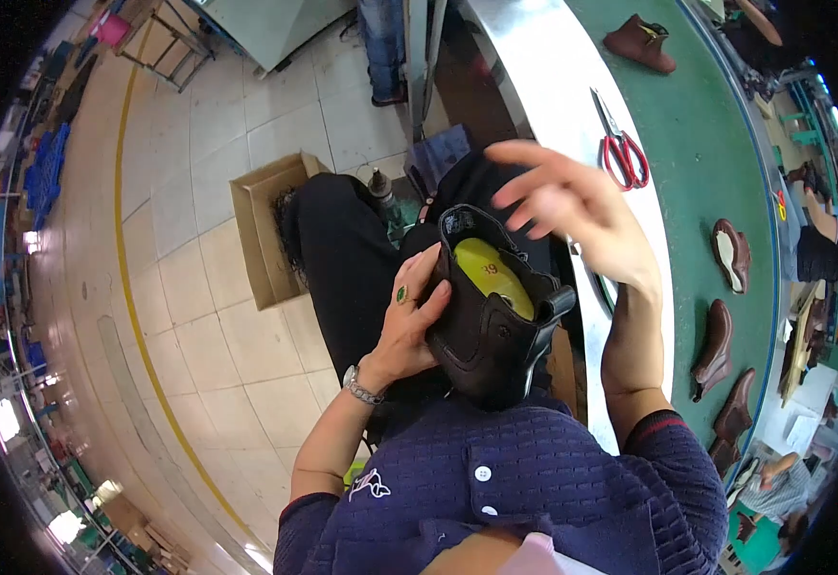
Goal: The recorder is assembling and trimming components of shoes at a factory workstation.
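Observation:
A black ankle boot (486,335) rests over my lap, its opening turned up toward me. Inside it lies a yellow-green insole (486,268). My left hand (414,316) grips the boot's left side, fingers on the outer leather and thumb near the rim. Raised above the boot's right side, my right hand (577,206) holds nothing; its fingers are apart and slightly blurred. Just right of that hand, red-handled scissors (620,149) lie on the metal ledge. The boot's underside is hidden.
The metal ledge (558,72) runs along my right, beside a green conveyor belt (673,144). Brown shoes (714,350) and a brown boot (641,43) sit on the belt. An open cardboard box (251,244) stands on the tiled floor by my left knee. Another person's legs (382,48) show ahead.

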`<act>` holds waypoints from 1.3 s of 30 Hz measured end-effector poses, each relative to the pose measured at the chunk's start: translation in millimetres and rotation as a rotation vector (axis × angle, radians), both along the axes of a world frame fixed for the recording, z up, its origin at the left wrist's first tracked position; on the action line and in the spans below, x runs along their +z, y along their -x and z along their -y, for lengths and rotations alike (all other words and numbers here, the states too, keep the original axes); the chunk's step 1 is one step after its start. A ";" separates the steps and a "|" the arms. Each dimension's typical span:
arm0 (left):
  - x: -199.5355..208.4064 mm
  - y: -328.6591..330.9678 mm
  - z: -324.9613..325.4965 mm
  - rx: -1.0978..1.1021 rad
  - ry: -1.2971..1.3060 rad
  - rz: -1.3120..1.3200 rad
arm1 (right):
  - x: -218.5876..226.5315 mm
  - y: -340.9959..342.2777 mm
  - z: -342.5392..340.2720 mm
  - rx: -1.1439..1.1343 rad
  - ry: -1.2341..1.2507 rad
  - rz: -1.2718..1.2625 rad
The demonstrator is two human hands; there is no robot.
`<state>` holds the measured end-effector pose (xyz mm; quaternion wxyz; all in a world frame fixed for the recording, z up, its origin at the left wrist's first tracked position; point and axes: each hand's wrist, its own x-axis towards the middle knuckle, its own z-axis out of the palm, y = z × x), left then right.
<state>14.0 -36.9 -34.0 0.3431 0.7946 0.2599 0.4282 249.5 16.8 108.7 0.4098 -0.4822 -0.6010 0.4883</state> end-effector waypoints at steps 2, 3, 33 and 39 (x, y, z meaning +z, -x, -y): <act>-8.0 11.1 7.6 0.028 0.017 -0.008 | 2.7 22.6 -5.3 0.258 0.195 0.201; -9.1 13.3 10.7 0.025 0.022 -0.009 | 0.0 28.6 -6.6 0.245 0.242 0.290; -23.3 24.6 -7.0 -0.210 0.943 0.087 | -83.1 29.9 49.8 0.198 0.309 0.142; 12.4 15.7 -43.2 -0.180 1.153 0.484 | -76.3 35.7 45.6 0.273 0.274 0.189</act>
